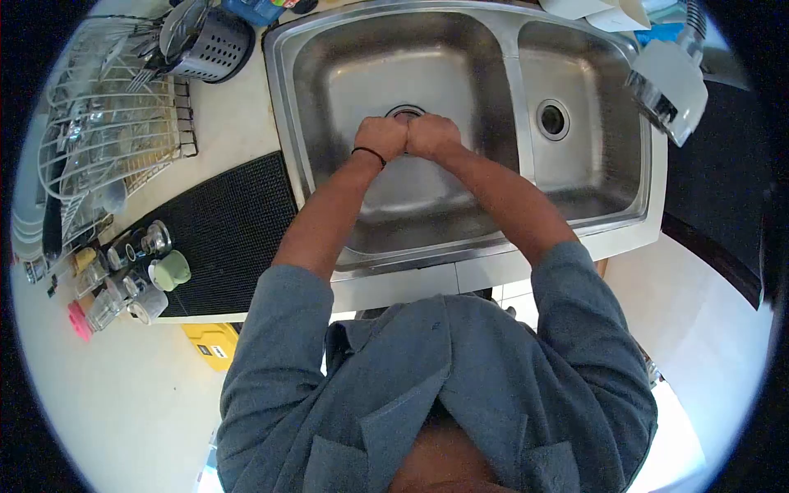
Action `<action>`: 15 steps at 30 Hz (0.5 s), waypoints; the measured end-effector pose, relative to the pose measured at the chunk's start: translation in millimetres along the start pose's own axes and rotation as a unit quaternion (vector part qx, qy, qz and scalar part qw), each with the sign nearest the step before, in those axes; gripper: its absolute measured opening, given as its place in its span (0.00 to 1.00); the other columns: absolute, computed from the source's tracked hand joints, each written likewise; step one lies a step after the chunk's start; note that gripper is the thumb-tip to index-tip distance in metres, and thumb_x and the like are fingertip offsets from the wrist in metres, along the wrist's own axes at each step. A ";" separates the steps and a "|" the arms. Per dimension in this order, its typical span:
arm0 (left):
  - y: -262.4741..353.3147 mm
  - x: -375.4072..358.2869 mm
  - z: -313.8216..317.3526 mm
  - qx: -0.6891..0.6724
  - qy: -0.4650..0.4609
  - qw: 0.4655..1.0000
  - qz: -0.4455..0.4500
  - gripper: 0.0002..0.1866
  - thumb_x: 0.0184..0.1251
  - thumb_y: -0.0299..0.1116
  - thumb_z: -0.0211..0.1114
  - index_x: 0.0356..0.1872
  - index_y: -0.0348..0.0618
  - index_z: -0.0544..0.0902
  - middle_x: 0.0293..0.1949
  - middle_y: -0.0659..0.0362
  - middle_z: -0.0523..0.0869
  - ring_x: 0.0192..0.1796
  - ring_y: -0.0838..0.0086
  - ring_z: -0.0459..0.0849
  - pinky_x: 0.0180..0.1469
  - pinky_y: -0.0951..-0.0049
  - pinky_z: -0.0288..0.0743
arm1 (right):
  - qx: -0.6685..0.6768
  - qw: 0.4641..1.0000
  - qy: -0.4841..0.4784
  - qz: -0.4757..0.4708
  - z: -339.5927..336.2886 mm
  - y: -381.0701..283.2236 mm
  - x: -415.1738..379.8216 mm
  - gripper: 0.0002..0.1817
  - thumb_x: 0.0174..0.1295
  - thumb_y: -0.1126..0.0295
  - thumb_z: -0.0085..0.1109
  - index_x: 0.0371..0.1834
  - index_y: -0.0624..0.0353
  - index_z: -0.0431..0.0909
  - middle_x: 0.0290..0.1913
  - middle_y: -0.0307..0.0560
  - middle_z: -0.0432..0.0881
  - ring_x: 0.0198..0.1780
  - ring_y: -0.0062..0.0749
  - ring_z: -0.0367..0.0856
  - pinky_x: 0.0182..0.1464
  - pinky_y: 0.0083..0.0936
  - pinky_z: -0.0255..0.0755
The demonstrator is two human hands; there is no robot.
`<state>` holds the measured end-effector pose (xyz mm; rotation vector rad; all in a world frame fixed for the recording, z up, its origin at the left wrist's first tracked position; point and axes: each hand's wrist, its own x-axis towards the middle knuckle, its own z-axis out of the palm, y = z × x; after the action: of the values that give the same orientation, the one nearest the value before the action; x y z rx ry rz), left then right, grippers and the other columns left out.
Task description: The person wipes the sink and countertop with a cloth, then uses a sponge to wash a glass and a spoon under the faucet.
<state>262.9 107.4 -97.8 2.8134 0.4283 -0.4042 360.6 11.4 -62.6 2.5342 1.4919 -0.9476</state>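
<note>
Both of my hands are over the large basin (pixel 444 82) of a steel double sink, side by side and touching just in front of its round drain (pixel 406 109). My left hand (pixel 381 136), with a thin dark band at the wrist, is closed with its fingers curled under. My right hand (pixel 431 134) is closed too, its knuckles against the left. Something small and reddish-brown shows between the hands at the drain, too small to name. Whatever the fingers hold is hidden beneath them.
The smaller basin (pixel 579 82) with its drain lies to the right, under a white and chrome faucet head (pixel 670 90). At left are a wire dish rack (pixel 115 123), a metal cutlery holder (pixel 215 48), and a black mat (pixel 226 234) with glass jars and a green cup (pixel 171 271).
</note>
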 end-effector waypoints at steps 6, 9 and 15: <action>-7.8 0.8 7.2 -0.049 -0.028 0.998 -0.021 0.15 0.62 0.42 0.60 0.39 0.41 0.84 0.36 0.48 0.89 0.39 0.56 0.90 0.42 0.54 0.82 | -0.056 0.996 0.033 -0.058 22.7 7.3 18.1 0.11 0.57 0.61 0.59 0.34 0.53 0.88 0.37 0.47 0.89 0.40 0.42 0.90 0.43 0.40 0.83; -9.7 3.2 21.7 -0.071 -0.013 0.997 -0.030 0.16 0.61 0.44 0.62 0.37 0.42 0.87 0.36 0.47 0.89 0.39 0.53 0.89 0.43 0.52 0.82 | -0.068 0.994 0.034 -0.076 34.2 14.0 27.0 0.11 0.57 0.61 0.60 0.34 0.54 0.87 0.37 0.48 0.89 0.40 0.43 0.89 0.44 0.40 0.83; -10.0 8.4 32.1 -0.081 -0.032 0.994 -0.060 0.15 0.60 0.45 0.63 0.34 0.43 0.87 0.37 0.49 0.89 0.41 0.53 0.89 0.45 0.54 0.82 | -0.086 0.988 0.093 -0.088 56.2 22.3 39.1 0.09 0.58 0.64 0.59 0.32 0.55 0.87 0.35 0.49 0.89 0.37 0.43 0.89 0.41 0.39 0.84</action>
<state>260.0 109.1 -132.3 2.6194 0.5897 -0.4604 365.3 10.8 -134.5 2.4561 1.7877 -0.5803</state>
